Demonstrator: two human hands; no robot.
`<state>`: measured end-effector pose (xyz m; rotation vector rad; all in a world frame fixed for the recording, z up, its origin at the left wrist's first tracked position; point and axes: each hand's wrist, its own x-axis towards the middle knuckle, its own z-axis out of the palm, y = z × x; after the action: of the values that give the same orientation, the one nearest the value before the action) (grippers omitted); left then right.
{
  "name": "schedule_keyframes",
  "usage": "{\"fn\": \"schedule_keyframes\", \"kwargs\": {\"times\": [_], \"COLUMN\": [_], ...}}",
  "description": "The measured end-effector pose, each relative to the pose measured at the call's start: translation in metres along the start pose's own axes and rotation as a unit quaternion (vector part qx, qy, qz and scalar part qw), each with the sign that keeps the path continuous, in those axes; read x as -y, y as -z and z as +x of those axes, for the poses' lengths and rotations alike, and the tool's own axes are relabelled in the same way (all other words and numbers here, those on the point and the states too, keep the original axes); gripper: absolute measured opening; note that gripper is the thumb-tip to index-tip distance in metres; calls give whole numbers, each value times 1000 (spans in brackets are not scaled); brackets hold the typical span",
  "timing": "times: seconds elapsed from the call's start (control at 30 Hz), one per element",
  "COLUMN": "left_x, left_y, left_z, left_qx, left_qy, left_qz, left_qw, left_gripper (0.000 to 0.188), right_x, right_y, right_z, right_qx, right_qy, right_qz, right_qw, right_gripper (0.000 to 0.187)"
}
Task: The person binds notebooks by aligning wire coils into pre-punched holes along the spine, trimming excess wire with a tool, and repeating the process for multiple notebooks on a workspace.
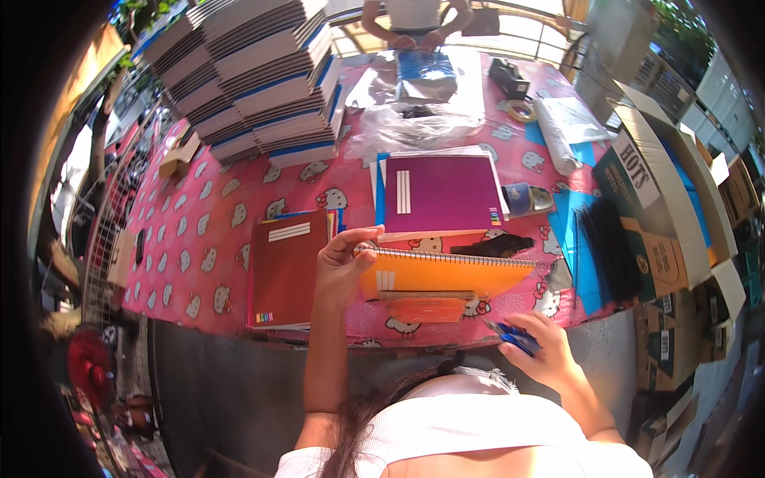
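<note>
An orange spiral-bound notebook (454, 275) is propped up at the near side of the table, its wire coil along the top edge. Below it lies a wooden block with an orange face (426, 309). My left hand (344, 253) is at the coil's left end, thumb and fingers curled around that corner. In my right hand (546, 350) is a pair of blue-handled pliers (519, 338), slightly blurred, with the jaws pointing up and left, apart from the notebook. A brown notebook stack (287, 267) lies to the left; a purple-covered stack (446, 191) lies beyond the coil.
Tall stacks of notebooks (247, 80) rise at the far left. Black coils (606, 251) lie on blue sheets at the right, beside open cardboard boxes (661, 199). A tape roll (522, 110) and clear plastic (414, 127) sit farther back. Across the table, another person's hands (414, 40) touch a blue packet.
</note>
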<state>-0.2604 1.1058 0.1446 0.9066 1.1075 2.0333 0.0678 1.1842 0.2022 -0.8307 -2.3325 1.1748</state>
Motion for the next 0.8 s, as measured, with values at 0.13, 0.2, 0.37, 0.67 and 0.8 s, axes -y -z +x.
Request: {"fn": "schedule_keyframes", "kwargs": {"times": [0.13,0.2,0.37,0.67,0.8], "left_x": [-4,-18,-24,-15,-15], "left_y": [-12,-42,-107,-131,-138], "left_z": [5,-1,-25,-29,-29], "left_qx": [32,52,81,91,108], "left_qy": [22,-4,-218,-323,-318], "left_qz": [19,69,250,312,308], "left_qw": [999,996,940,889,890], "left_gripper": [13,13,20,23,25], "right_x": [32,57,71,77,57], "right_y": [-12,-11,0,6,11], "right_z": [24,36,27,0,5], "right_qx": [-81,-106,-139,-171,-138], "right_qy": [127,147,142,73,62], "right_qz": [-19,-64,-158,-180,-112], "right_qw": [988,981,967,966,982], "right_gripper": [43,43,44,45,39]}}
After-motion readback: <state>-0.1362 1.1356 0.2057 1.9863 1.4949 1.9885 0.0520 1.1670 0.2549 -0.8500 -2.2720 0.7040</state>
